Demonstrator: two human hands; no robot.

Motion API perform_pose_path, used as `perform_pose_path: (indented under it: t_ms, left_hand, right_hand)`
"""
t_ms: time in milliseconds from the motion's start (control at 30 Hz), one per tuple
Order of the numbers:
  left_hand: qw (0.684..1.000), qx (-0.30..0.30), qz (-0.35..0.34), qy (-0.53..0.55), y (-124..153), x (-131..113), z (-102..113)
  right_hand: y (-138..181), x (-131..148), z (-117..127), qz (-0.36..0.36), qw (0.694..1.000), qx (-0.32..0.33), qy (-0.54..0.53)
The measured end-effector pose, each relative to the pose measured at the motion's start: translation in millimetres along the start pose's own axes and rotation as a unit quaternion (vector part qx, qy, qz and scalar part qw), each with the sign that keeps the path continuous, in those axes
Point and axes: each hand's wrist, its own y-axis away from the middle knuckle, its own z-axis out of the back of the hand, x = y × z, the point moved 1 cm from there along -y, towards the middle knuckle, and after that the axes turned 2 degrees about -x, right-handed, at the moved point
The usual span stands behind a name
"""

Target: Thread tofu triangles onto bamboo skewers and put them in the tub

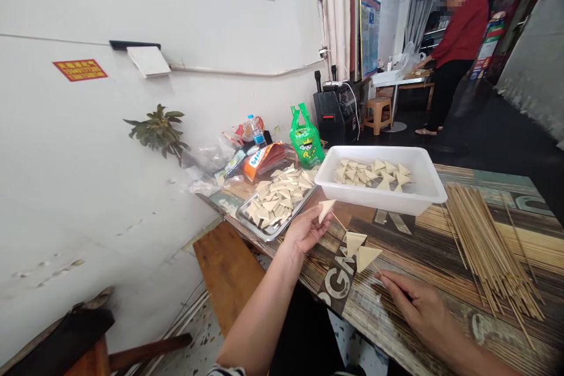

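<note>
My left hand (308,230) pinches a pale triangular tofu piece (326,210) at the tip of a thin wooden skewer (339,222). Two more tofu triangles (367,257) are threaded lower on that skewer. The fingers of my right hand (416,301) are closed on the skewer's other end, low over the table's front part. Left of my left hand, a metal tray (268,234) holds a heap of loose tofu triangles (282,194). Beyond both hands stands a white plastic tub (374,198) with several filled skewers (374,173) inside.
A pile of bare skewers (489,247) lies at the right of the patterned wooden table (405,247). A green bag (305,144), an orange packet (264,160) and a water bottle (256,130) are at the back left. A person in red (462,29) stands at a farther table.
</note>
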Motion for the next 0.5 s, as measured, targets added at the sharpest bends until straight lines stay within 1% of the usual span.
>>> perform_pose_path:
  t_ms: [133,367,500]
  left_hand:
    - [1.000,0.004,-0.010,-0.007,-1.1,1.5,-0.1]
    - [1.000,-0.018,-0.011,-0.009,1.4,1.3,-5.2]
    - [0.999,-0.017,-0.022,-0.018,3.0,1.0,-7.2]
  right_hand:
    - [-0.3,-1.9,-0.4,0.002,1.000,-0.001,-0.002]
    - [-1.5,0.7,0.5,0.015,1.000,-0.007,-0.003]
    - [-0.3,-1.7,-0.9,0.014,1.000,0.002,0.004]
